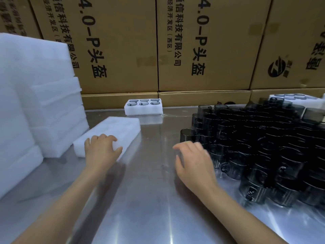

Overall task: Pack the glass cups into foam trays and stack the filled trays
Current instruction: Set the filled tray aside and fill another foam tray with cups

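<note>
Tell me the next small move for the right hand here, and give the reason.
Probably reach right and take a cup from the dark glass cups. The right hand hovers empty beside them, while the left hand grips the empty foam tray, whose pockets hold nothing yet.

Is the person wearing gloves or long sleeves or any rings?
No. The left hand and right hand are bare, with no gloves, and no rings or watch that I can see. Both forearms are uncovered too, with no sleeve reaching into the picture. The right hand is a bit blurred.
</note>
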{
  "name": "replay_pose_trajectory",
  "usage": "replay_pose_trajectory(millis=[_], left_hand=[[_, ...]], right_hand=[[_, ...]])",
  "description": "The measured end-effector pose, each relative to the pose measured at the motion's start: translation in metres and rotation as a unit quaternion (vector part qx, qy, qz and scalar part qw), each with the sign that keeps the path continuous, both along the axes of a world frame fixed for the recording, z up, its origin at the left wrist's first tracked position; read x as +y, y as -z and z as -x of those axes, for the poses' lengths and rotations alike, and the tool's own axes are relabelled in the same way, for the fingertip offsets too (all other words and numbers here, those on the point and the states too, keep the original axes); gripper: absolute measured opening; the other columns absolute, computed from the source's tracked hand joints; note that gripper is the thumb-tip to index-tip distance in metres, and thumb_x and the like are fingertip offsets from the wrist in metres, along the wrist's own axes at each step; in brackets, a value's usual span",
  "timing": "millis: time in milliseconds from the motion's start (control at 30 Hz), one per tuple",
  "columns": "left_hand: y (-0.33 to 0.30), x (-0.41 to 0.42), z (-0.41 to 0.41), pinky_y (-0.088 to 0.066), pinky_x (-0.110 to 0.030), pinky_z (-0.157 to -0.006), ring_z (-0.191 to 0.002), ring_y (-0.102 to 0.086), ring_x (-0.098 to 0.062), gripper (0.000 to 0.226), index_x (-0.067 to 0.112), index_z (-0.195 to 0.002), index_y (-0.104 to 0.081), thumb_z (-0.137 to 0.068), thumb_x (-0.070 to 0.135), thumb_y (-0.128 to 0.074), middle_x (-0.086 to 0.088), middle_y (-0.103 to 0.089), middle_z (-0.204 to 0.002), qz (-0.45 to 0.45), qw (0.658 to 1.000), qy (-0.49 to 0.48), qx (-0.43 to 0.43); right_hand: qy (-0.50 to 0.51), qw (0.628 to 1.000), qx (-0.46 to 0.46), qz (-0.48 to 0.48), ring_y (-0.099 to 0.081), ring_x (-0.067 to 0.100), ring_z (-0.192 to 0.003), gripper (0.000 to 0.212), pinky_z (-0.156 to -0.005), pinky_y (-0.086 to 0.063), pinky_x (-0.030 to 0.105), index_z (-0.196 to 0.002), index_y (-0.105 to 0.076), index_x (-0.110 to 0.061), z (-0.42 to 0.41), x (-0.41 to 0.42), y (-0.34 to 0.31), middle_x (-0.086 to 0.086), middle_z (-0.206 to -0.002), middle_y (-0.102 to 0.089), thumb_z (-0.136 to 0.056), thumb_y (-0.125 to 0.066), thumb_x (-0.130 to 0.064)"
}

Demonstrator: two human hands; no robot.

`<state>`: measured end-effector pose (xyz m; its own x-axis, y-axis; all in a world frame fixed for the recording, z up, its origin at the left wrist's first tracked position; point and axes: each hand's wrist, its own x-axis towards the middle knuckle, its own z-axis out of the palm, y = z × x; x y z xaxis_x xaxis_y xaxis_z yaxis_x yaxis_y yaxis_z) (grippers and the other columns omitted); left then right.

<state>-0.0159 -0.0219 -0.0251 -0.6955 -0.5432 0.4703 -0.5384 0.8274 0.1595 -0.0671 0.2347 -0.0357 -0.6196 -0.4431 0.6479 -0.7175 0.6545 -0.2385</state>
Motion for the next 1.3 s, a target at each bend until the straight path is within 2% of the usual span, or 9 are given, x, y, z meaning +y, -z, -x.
replay_pose_trajectory(millis=[67, 167, 367, 533, 700, 833, 967, 1100, 1300], left_hand=[[-0.007, 0.005, -0.009, -0.035, -0.036, -0.095, -0.103, -0.058, -0.022, 0.032, 0.025, -0.103, -0.068, -0.083, 0.049, -0.06, 0.001, -0.068, -0.101, -0.002, 1.0, 0.025, -0.013], [-0.009, 0.021, -0.028, -0.037, -0.028, -0.068, -0.092, -0.06, -0.017, 0.027, 0.027, -0.088, -0.064, -0.083, 0.053, -0.058, 0.007, -0.063, -0.088, -0.013, 0.995, 0.093, -0.029], [-0.009, 0.038, -0.078, -0.043, -0.025, -0.068, -0.079, -0.055, -0.008, 0.025, 0.027, -0.081, -0.063, -0.084, 0.051, -0.056, 0.008, -0.057, -0.077, -0.043, 0.981, 0.185, -0.038], [-0.014, 0.034, -0.101, -0.043, -0.023, -0.07, -0.078, -0.055, -0.004, 0.02, 0.028, -0.078, -0.063, -0.085, 0.047, -0.059, 0.01, -0.058, -0.079, -0.071, 0.967, 0.235, -0.07], [-0.008, 0.029, -0.096, -0.039, -0.029, -0.08, -0.083, -0.057, -0.016, 0.015, 0.022, -0.085, -0.066, -0.087, 0.037, -0.062, 0.011, -0.06, -0.08, -0.068, 0.964, 0.255, -0.029], [-0.005, 0.025, -0.093, -0.033, -0.029, -0.088, -0.084, -0.055, -0.011, 0.012, 0.028, -0.086, -0.06, -0.089, 0.04, -0.058, 0.014, -0.057, -0.082, -0.051, 0.96, 0.273, -0.04], [-0.013, 0.025, -0.096, -0.032, -0.017, -0.072, -0.072, -0.049, -0.004, 0.024, 0.041, -0.072, -0.042, -0.088, 0.041, -0.06, 0.019, -0.051, -0.072, -0.066, 0.939, 0.333, -0.062], [-0.014, 0.032, -0.096, -0.039, -0.017, -0.069, -0.072, -0.051, -0.004, 0.023, 0.028, -0.069, -0.053, -0.086, 0.04, -0.063, 0.011, -0.054, -0.071, -0.094, 0.915, 0.386, -0.07], [-0.007, 0.039, -0.078, -0.041, -0.022, -0.075, -0.082, -0.056, -0.014, 0.017, 0.013, -0.087, -0.066, -0.086, 0.029, -0.067, 0.006, -0.061, -0.082, -0.025, 0.925, 0.379, -0.035]], right_hand=[[0.062, 0.997, 0.048, -0.002, -0.056, 0.025, -0.086, 0.02, -0.07, -0.041, 0.035, -0.099, -0.066, -0.017, 0.008, 0.006, -0.007, -0.002, -0.097, -0.065, -0.08, -0.063, -0.014], [0.147, 0.986, -0.004, -0.081, -0.047, 0.021, -0.103, 0.027, -0.081, -0.033, 0.033, -0.116, -0.056, -0.022, 0.022, 0.015, -0.009, -0.005, -0.113, -0.057, -0.09, -0.048, -0.024], [0.184, 0.974, -0.019, -0.128, -0.043, 0.019, -0.109, 0.031, -0.084, -0.034, 0.032, -0.121, -0.05, -0.02, 0.04, 0.017, -0.005, -0.005, -0.116, -0.057, -0.093, -0.043, -0.032], [0.187, 0.975, -0.007, -0.119, -0.045, 0.018, -0.105, 0.027, -0.083, -0.033, 0.03, -0.116, -0.058, -0.022, 0.046, 0.013, -0.005, -0.006, -0.109, -0.06, -0.095, -0.043, -0.032], [0.165, 0.981, -0.01, -0.097, -0.045, 0.018, -0.098, 0.023, -0.077, -0.029, 0.03, -0.11, -0.063, -0.024, 0.045, 0.016, -0.008, -0.008, -0.102, -0.062, -0.095, -0.047, -0.021], [0.114, 0.993, 0.007, 0.034, -0.047, 0.02, -0.094, 0.017, -0.069, -0.037, 0.031, -0.104, -0.066, -0.017, 0.039, 0.023, -0.019, -0.002, -0.098, -0.062, -0.094, -0.052, -0.016], [-0.012, 0.984, 0.019, 0.177, -0.051, 0.014, -0.087, 0.012, -0.066, -0.042, 0.029, -0.101, -0.061, -0.012, 0.029, 0.025, -0.029, -0.005, -0.096, -0.055, -0.093, -0.053, -0.008], [-0.088, 0.978, 0.01, 0.188, -0.053, 0.011, -0.081, 0.012, -0.067, -0.044, 0.029, -0.1, -0.058, -0.01, 0.026, 0.02, -0.027, -0.009, -0.096, -0.054, -0.093, -0.05, -0.004], [-0.09, 0.981, -0.046, 0.167, -0.052, 0.005, -0.078, 0.009, -0.06, -0.04, 0.024, -0.089, -0.046, -0.024, 0.025, 0.016, -0.019, -0.014, -0.088, -0.048, -0.091, -0.053, -0.018]])
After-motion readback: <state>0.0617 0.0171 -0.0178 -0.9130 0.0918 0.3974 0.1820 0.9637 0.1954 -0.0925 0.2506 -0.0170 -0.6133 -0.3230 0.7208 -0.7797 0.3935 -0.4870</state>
